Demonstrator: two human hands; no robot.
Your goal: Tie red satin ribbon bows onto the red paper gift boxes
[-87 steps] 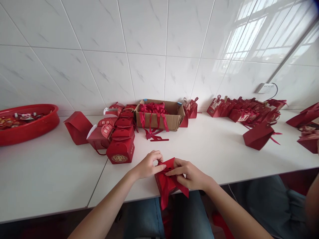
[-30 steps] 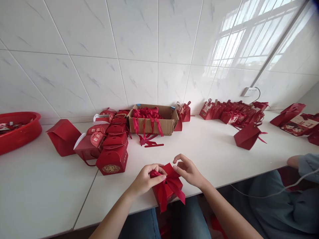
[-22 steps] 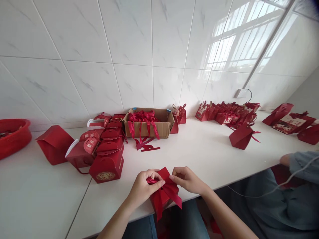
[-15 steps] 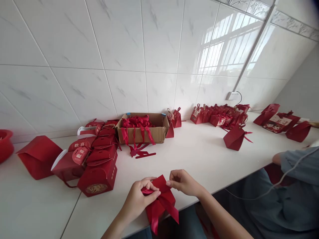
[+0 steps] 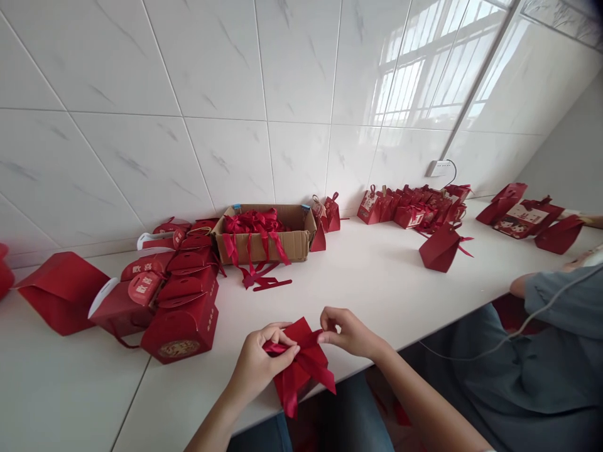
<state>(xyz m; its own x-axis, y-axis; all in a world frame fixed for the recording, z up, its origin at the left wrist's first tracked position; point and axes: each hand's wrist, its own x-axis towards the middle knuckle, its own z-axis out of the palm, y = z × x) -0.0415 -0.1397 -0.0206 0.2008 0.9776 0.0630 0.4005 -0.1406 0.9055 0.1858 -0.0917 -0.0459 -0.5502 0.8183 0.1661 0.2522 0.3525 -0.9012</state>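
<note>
A small red gift box [image 5: 296, 328] stands at the table's front edge, close to my body. Red satin ribbon [image 5: 316, 370] is looped into a bow at its top, two tails draping over the near side. My left hand [image 5: 264, 358] pinches one ribbon loop against the box, thumb on the knot area. With thumb and forefinger, my right hand [image 5: 346, 333] grips the loop on the other side. The knot itself is partly covered by my left fingers.
Red boxes [image 5: 181, 326] crowd the left, beside a cardboard box [image 5: 264, 248] of ribbons. A red box with a ribbon [image 5: 440, 250] stands to the right, more boxes [image 5: 414, 207] along the wall. Another person's sleeve [image 5: 560, 307] and a white cable [image 5: 499, 358] are at right.
My right hand has taken hold of a ribbon loop and draws it out to the right. My left hand keeps its pinch. The camera view has shifted slightly.
</note>
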